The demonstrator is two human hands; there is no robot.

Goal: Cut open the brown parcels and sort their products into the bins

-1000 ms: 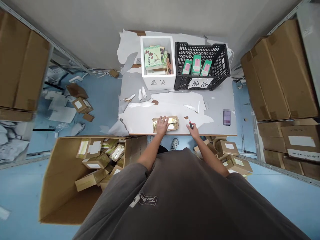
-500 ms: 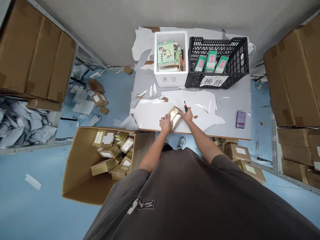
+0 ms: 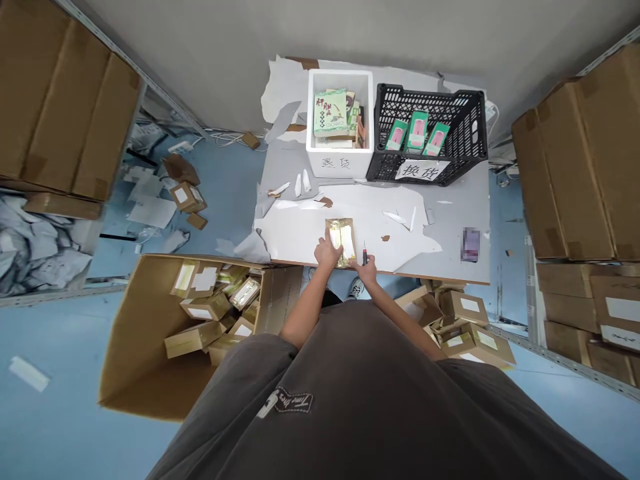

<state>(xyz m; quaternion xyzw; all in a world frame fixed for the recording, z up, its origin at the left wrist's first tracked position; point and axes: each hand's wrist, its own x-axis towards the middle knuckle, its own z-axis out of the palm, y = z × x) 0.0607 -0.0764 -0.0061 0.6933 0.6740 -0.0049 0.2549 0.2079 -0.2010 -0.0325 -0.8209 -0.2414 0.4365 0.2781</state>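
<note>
A small cardboard box (image 3: 347,241) with shiny tape and a white label lies near the front edge of the table. My left hand (image 3: 328,254) grips its left side, fingers over the top and the side. Held in my right hand (image 3: 367,271) is a slim red-and-black utility knife (image 3: 365,257), its thin blade pointing away from me. That hand is at the box's lower right corner; whether its fingers touch the box is hard to tell.
On the paper-covered table (image 3: 450,233) stand a white foam box (image 3: 340,163) of packaged goods and a black crate (image 3: 430,157) with green-and-pink packs. Paper scraps and a phone (image 3: 470,244) lie nearer. A large carton (image 3: 145,373) of parcels is at left; more parcels (image 3: 470,307) lie right.
The small box has turned from slanted to nearly straight. My right hand, with the knife, has moved from its upper right side down to its lower right corner. The view has shifted slightly.
</note>
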